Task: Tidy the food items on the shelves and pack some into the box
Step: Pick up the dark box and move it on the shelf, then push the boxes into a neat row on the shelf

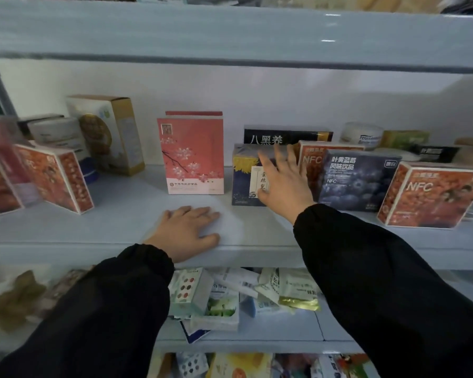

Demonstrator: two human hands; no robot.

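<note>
My left hand (187,231) rests flat, fingers straight, on the front of the middle shelf (115,214). My right hand (283,181) is spread open against the front of a dark blue box with a yellow flower (243,175), fingers straight, thumb low on its label. A pink blossom box (191,154) stands upright left of it. Behind stands a black box with white characters (284,137). To the right stand a blue blueberry drink box (358,178) and orange NFC boxes (429,195).
At the left stand more orange NFC boxes (52,175), a white and gold box (109,132) and a white tub (55,132). A white jar (362,135) sits at the back right. Loose sachets and small packs (230,296) lie heaped on the shelf below.
</note>
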